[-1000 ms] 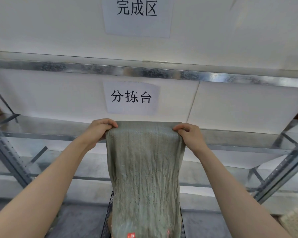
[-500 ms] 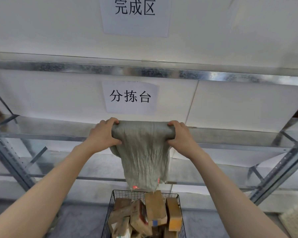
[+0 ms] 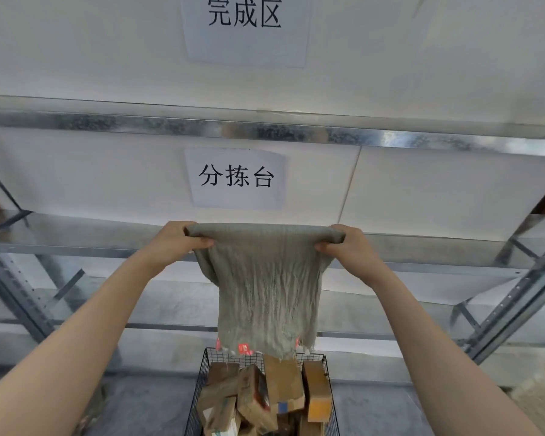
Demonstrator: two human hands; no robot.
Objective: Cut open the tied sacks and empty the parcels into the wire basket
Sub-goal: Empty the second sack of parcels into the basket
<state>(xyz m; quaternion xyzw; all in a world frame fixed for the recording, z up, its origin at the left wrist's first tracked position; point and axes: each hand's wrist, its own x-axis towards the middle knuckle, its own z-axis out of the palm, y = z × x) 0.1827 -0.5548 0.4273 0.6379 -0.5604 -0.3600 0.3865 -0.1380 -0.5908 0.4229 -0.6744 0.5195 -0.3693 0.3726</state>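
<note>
A limp grey-green woven sack (image 3: 266, 287) hangs upside down in front of me, its open mouth with red print just above the black wire basket (image 3: 328, 391). My left hand (image 3: 173, 243) grips the sack's upper left corner and my right hand (image 3: 348, 248) grips the upper right corner, stretching its bottom edge flat between them. Several brown cardboard parcels (image 3: 280, 385) lie piled in the basket below.
A galvanised metal shelving rack (image 3: 296, 133) stands behind the sack, with slanted uprights at left (image 3: 10, 287) and right (image 3: 516, 303). Two paper signs (image 3: 236, 177) are stuck on the white wall. A pale woven sack (image 3: 541, 394) lies at the lower right on the grey floor.
The sack was lifted clear of the basket, showing the parcels inside. Since half a second ago both hands have moved apart, pulling the sack's top edge wider.
</note>
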